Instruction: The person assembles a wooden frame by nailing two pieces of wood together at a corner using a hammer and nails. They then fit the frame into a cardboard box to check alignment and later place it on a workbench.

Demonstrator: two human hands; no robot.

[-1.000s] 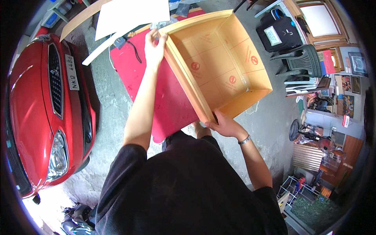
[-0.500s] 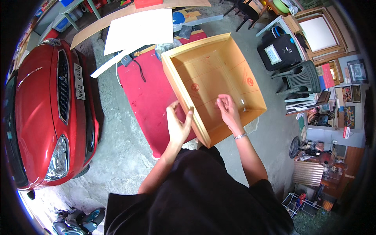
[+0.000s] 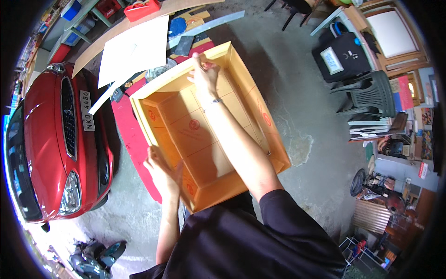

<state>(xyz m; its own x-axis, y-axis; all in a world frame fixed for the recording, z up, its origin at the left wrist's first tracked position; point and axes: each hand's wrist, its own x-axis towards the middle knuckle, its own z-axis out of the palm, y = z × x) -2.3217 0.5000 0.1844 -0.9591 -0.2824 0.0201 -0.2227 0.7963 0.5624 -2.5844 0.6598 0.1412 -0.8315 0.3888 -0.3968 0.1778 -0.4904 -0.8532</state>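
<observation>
A shallow, open-topped wooden box [image 3: 186,139], tan with red round stamps on its inner faces, is tilted in front of me. Its near edge is close to my body. My left hand [image 3: 163,176] grips the left wall near the close corner, thumb on the inner side and fingers outside. Reaching across the box, my right hand [image 3: 204,79] is at the far wall, its fingers closed round the top rim. Beneath the box lies a red padded surface [image 3: 132,144], partly covered by it.
A red car [image 3: 46,144] stands at the left. Beyond the box are a white board [image 3: 134,49], a long curved wood strip [image 3: 88,56] and a red tray [image 3: 141,10]. On the right are a black bag [image 3: 341,58] and stacked dark plastic chairs [image 3: 369,95].
The box has shifted left and nearer to me. My right hand has gone from inside the box to its far rim; my left hand has moved left and nearer with the left wall.
</observation>
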